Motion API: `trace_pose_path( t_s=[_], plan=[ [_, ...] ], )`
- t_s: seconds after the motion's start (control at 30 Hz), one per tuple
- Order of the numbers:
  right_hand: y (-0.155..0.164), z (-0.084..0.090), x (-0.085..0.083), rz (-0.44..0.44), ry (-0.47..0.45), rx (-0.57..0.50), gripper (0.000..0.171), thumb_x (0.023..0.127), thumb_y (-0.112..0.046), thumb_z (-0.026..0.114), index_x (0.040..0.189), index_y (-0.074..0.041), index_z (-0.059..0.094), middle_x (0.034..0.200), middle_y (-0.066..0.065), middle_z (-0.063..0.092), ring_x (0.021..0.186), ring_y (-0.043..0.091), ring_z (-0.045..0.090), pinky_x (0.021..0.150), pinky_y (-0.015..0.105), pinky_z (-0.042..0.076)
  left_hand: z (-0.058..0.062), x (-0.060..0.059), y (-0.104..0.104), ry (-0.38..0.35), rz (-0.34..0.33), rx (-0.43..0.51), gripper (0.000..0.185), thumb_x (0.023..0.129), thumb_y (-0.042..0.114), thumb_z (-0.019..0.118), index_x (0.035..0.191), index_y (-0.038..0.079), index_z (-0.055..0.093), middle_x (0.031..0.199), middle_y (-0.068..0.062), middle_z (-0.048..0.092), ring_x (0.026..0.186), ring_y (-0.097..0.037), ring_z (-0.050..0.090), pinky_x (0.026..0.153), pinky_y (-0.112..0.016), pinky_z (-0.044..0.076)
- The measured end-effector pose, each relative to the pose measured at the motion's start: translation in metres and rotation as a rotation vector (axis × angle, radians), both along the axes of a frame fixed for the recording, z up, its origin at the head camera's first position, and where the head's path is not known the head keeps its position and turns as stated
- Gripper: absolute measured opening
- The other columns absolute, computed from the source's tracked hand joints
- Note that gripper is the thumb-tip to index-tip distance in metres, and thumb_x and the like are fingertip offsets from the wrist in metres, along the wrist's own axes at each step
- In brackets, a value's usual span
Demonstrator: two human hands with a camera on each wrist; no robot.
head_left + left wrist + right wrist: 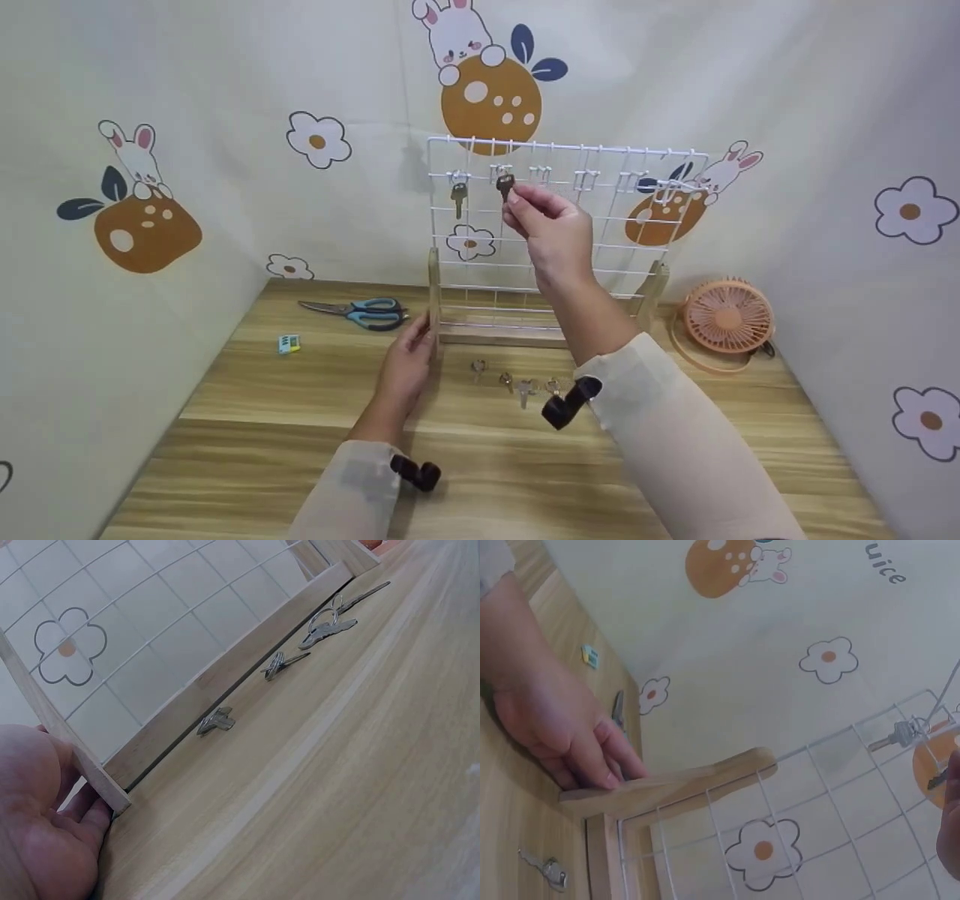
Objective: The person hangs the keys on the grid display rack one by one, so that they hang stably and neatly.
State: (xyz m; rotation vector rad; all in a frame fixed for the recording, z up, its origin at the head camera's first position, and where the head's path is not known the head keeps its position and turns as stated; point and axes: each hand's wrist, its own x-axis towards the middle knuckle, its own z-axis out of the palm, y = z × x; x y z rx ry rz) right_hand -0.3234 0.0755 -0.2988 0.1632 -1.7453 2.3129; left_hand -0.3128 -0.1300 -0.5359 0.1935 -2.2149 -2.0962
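Note:
A white wire grid rack (600,217) stands on a wooden stand at the back of the table, with small hooks along its top row. One key (459,198) hangs on the leftmost hook, also in the right wrist view as the hanging key (900,736). My right hand (517,204) is raised and pinches a dark-headed key (505,184) by the second hook. My left hand (418,336) holds the rack's left wooden post (433,300); its fingers (592,765) curl round the post (667,784), and its palm (37,840) lies against the post's foot (101,784).
Several loose keys (517,382) lie on the wooden table in front of the rack, seen close as keys (281,664). Blue-handled scissors (364,313) and a small green item (289,343) lie at the left. An orange fan (726,316) stands right of the rack.

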Motion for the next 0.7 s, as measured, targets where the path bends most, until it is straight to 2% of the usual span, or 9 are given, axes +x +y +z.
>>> trace_pose_path(
  t_s=[0.13, 0.3, 0.37, 0.57, 0.7],
  plan=[
    [0.017, -0.030, 0.007, 0.014, -0.007, 0.038, 0.023, 0.098, -0.005, 0.078, 0.119, 0.003, 0.076, 0.111, 0.016, 0.076, 0.097, 0.022, 0.079, 0.093, 0.032, 0.068, 0.001, 0.000, 0.000, -0.016, 0.010, -0.024, 0.049, 0.113, 0.024, 0.056, 0.161, 0.022, 0.050, 0.168, -0.004, 0.049, 0.157, -0.026, 0.045, 0.130, -0.042, 0.041],
    [0.044, -0.076, 0.020, 0.043, -0.060, 0.092, 0.021, 0.098, -0.001, 0.075, 0.117, 0.007, 0.074, 0.102, 0.010, 0.077, 0.091, 0.018, 0.079, 0.092, 0.035, 0.068, 0.001, 0.000, 0.000, -0.016, 0.006, -0.023, 0.050, 0.113, 0.024, 0.057, 0.162, 0.022, 0.049, 0.168, -0.004, 0.048, 0.158, -0.026, 0.043, 0.130, -0.043, 0.040],
    [0.057, -0.093, 0.025, 0.052, -0.079, 0.101, 0.018, 0.098, 0.000, 0.074, 0.115, 0.008, 0.074, 0.097, 0.007, 0.077, 0.087, 0.016, 0.078, 0.089, 0.033, 0.069, 0.001, 0.000, 0.000, -0.014, 0.001, -0.020, 0.050, 0.113, 0.024, 0.056, 0.162, 0.022, 0.049, 0.169, -0.004, 0.048, 0.159, -0.026, 0.043, 0.131, -0.043, 0.040],
    [0.089, -0.139, 0.034, 0.054, -0.147, 0.098, 0.010, 0.096, 0.005, 0.073, 0.103, 0.000, 0.079, 0.086, 0.002, 0.078, 0.080, 0.015, 0.075, 0.074, 0.027, 0.067, 0.002, 0.000, -0.001, -0.026, -0.004, -0.029, 0.049, 0.113, 0.026, 0.056, 0.161, 0.027, 0.049, 0.168, -0.001, 0.048, 0.159, -0.024, 0.042, 0.131, -0.042, 0.040],
    [0.101, -0.162, 0.035, 0.043, -0.188, 0.175, 0.016, 0.095, 0.003, 0.076, 0.110, 0.008, 0.076, 0.087, 0.001, 0.078, 0.081, 0.015, 0.074, 0.072, 0.026, 0.066, 0.001, 0.001, -0.001, -0.020, 0.000, -0.024, 0.049, 0.113, 0.025, 0.057, 0.161, 0.028, 0.050, 0.168, -0.001, 0.049, 0.158, -0.025, 0.044, 0.130, -0.041, 0.040]
  ],
)
